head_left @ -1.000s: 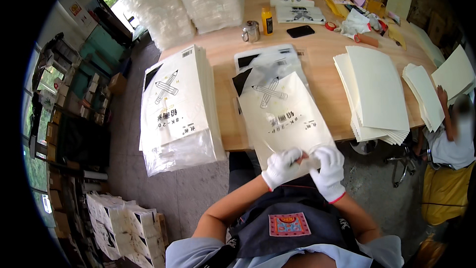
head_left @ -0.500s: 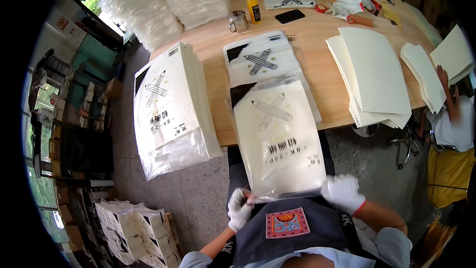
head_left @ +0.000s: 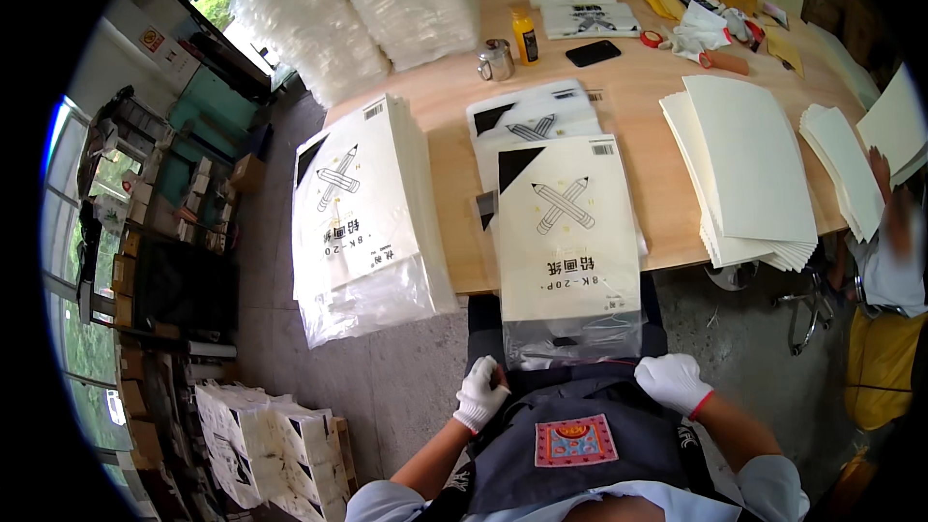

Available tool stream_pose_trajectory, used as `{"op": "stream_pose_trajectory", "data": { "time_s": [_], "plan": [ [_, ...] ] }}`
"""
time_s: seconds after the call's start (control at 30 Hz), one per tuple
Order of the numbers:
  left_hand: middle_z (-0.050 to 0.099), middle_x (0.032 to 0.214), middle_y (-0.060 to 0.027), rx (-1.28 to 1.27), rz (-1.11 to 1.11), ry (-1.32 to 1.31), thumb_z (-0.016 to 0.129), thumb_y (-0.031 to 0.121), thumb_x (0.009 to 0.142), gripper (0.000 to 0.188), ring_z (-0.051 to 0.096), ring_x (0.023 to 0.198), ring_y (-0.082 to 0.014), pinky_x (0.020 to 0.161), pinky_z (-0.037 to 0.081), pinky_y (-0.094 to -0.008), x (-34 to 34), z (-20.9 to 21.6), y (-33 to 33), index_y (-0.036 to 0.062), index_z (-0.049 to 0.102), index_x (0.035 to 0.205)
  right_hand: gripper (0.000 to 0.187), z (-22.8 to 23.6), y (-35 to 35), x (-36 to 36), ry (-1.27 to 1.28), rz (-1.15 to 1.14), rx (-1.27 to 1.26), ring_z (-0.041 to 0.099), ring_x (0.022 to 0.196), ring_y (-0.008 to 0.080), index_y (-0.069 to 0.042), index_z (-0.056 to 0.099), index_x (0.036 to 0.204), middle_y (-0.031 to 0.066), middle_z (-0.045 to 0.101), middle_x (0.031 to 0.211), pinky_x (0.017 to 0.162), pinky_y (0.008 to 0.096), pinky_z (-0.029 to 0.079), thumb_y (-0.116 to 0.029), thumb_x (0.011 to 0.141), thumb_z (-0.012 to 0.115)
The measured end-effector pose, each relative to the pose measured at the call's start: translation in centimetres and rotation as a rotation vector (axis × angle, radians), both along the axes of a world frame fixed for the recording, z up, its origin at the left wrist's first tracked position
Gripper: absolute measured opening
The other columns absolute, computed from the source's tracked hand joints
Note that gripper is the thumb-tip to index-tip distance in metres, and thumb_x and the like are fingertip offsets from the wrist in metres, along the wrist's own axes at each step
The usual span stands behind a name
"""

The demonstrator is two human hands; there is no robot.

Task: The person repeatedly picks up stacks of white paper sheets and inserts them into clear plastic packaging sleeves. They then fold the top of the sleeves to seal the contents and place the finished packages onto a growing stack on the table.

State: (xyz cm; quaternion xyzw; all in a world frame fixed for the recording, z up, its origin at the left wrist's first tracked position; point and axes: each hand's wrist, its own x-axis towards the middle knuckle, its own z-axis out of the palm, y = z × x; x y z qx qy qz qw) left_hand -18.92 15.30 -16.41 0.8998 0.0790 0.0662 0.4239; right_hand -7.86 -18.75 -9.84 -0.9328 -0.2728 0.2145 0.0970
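A clear printed plastic bag [head_left: 570, 333] with cream paper [head_left: 568, 280] inside lies in front of me, its near end hanging over the table edge towards my apron. Crossed pencils and a black corner mark its face. My left hand [head_left: 480, 394], in a white glove, is closed beside the bag's near left corner; what its fingers pinch is too small to make out. At the near right corner, my gloved right hand [head_left: 674, 383] is curled closed on the bag's edge, fingertips hidden. Similar printed bags [head_left: 536, 101] lie flat beneath and beyond it.
On the left stands a tall stack of filled bags [head_left: 362, 203]. Cream sheets [head_left: 744, 164] are piled on the right, near another person's arm [head_left: 882, 179]. Farther back are a metal mug [head_left: 495, 60], an orange bottle [head_left: 525, 36], a phone [head_left: 594, 53] and bulky plastic bundles [head_left: 406, 5].
The bag and paper have shifted away from me and now lie straighter, with bare clear plastic showing at the near end. Both hands stay near its corners. The whole view has shifted slightly.
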Motion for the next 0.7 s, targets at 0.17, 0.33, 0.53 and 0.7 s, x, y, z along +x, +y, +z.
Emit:
{"op": "stream_pose_trajectory", "data": {
  "time_s": [0.17, 0.33, 0.53, 0.7],
  "plan": [
    [0.063, 0.081, -0.0121, -0.371, 0.473, 0.177, 0.061, 0.020, 0.086, 0.018, 0.062, 0.073, -0.0221, 0.068, 0.049, -0.0344, 4.0, -3.1, 0.7, 0.0040, 0.055, 0.092, 0.031, -5.6, -0.6, 3.7, -0.095, -0.609, 0.474, 0.063, 0.076, 0.0371, -0.014, 0.063, 0.096, 0.0143, 0.066, 0.080, 0.069, 0.0465, 0.048, -0.038, 0.093, 0.045],
    [0.064, 0.089, -0.0166, -0.252, 0.064, 0.249, 0.056, 0.027, 0.091, 0.034, 0.062, 0.080, -0.0300, 0.073, 0.048, -0.0347, 9.7, 2.4, 0.4, 0.0062, 0.059, 0.117, 0.033, -8.0, 2.9, 6.5, 0.493, -0.646, 0.727, 0.063, 0.083, 0.0166, -0.003, 0.061, 0.108, 0.0074, 0.067, 0.092, 0.073, 0.0299, 0.049, -0.032, 0.095, 0.051],
    [0.050, 0.070, -0.0048, 0.123, -0.049, -0.582, 0.062, -0.008, 0.075, 0.015, 0.048, 0.059, -0.0164, 0.053, 0.038, -0.0302, 8.4, 16.9, 2.3, 0.0041, 0.054, 0.076, 0.032, -5.6, 11.8, 6.9, 1.315, -0.487, 1.325, 0.058, 0.091, 0.0112, 0.003, 0.054, 0.122, 0.0077, 0.062, 0.113, 0.079, 0.0239, 0.047, -0.013, 0.094, 0.053],
    [0.055, 0.089, -0.0003, -0.472, 0.460, -0.791, 0.047, 0.022, 0.099, 0.018, 0.055, 0.080, -0.0084, 0.070, 0.048, -0.0238, 4.6, 18.8, 12.9, 0.0060, 0.051, 0.106, 0.029, 0.8, 25.7, 11.6, 1.223, -0.098, 1.279, 0.059, 0.088, 0.0112, 0.003, 0.059, 0.112, 0.0052, 0.064, 0.098, 0.076, 0.0249, 0.047, -0.018, 0.093, 0.055]
  ]
}}
